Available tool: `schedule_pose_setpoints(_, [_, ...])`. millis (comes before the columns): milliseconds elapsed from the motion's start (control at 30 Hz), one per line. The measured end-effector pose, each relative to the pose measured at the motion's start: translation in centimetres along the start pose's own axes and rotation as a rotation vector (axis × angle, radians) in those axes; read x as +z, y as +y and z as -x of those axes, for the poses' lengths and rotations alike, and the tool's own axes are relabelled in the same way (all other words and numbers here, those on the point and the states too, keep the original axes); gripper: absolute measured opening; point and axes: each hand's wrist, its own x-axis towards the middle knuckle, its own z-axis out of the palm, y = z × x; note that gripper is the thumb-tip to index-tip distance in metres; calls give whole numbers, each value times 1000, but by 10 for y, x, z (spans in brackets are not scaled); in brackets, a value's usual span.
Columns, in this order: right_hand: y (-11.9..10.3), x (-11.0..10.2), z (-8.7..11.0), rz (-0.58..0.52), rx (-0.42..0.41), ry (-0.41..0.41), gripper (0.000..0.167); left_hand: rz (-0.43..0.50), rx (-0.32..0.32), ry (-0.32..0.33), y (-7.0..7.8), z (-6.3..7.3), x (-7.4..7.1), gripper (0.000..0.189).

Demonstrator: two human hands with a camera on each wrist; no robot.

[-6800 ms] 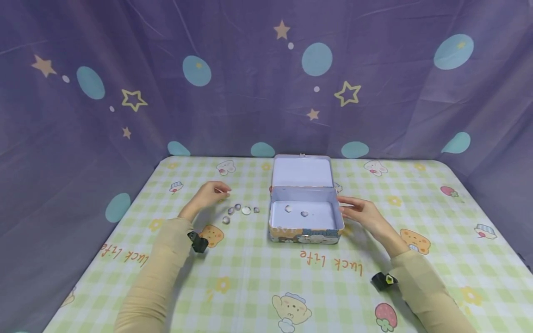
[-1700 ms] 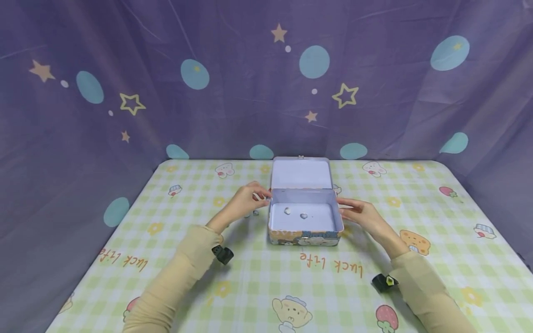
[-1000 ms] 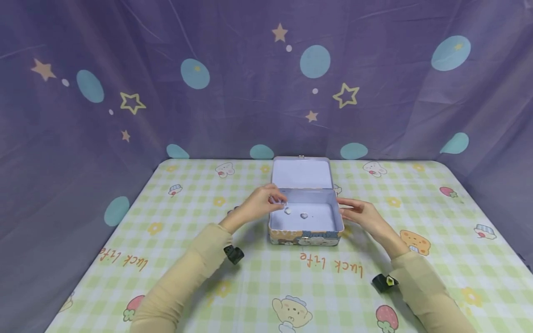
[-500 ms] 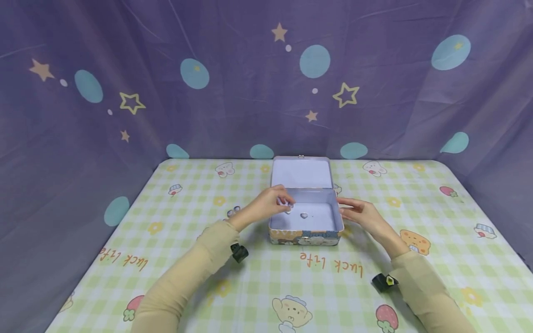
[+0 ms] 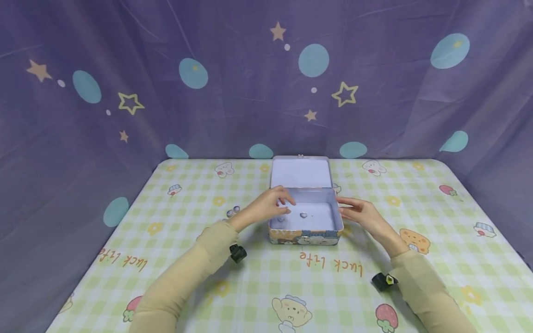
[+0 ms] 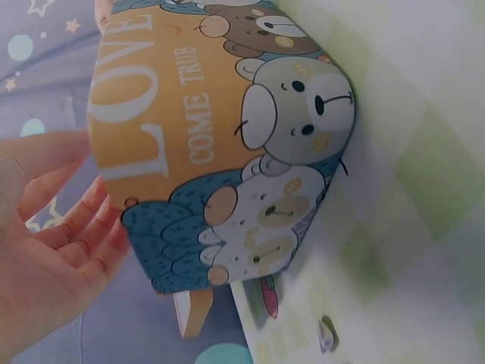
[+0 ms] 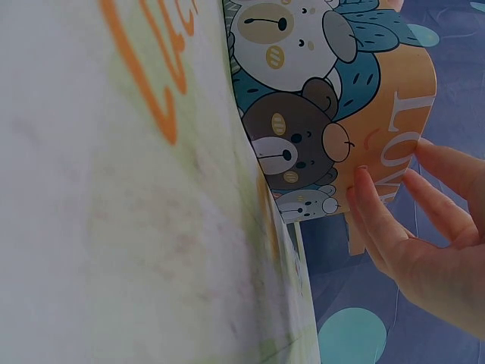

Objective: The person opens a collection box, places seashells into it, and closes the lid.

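Observation:
An open tin box (image 5: 306, 237) with printed bears and a pale inside stands mid-table, its lid (image 5: 300, 172) tipped back. My left hand (image 5: 269, 203) reaches over the box's left rim, thumb and fingers apart, with nothing visible between them. Below it, a small shell-like piece (image 5: 281, 219) lies on the box floor, and another piece (image 5: 303, 215) lies near the middle. My right hand (image 5: 363, 214) touches the box's right side with extended fingertips; the right wrist view shows these fingers (image 7: 379, 205) against the orange wall.
Left of the box, several purple-white shell-like pieces (image 5: 230, 213) lie on the checked tablecloth (image 5: 250, 286), partly hidden by my left forearm. The left wrist view shows one such piece (image 6: 327, 334) close up. A purple curtain (image 5: 250, 115) hangs behind the table.
My left hand has moved right from the loose pieces into the box, and its fingers have spread. A piece now shows on the box floor under it. The right hand has stayed put.

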Motion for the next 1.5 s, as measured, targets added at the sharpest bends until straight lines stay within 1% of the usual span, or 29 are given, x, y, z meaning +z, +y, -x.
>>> schedule_pose_setpoints(133, [-1,0,0,7,0,3,52,-7,9,21,-1,8,-6,19])
schedule_pose_setpoints(300, [-1,0,0,7,-4,-1,52,30,7,60,-5,18,-14,21])
schedule_pose_setpoints(533, [-1,1,0,0,-4,-8,52,50,13,133,-11,31,-23,21])
schedule_pose_setpoints(633, [0,1,0,-2,3,-9,53,47,5,160,-13,36,-26,21])
schedule_pose_setpoints(867, [-1,1,0,-20,2,-8,52,67,-39,209,-21,49,-34,21])
schedule_pose_setpoints(1133, [0,0,0,-17,1,-5,52,52,-101,268,-33,61,-40,19])
schedule_pose_setpoints(1333, [0,0,0,-15,-2,-4,54,44,-145,263,-40,70,-44,21])
schedule_pose_setpoints(1500, [1,0,-1,1,-1,-3,54,39,-181,251,-50,80,-47,24])
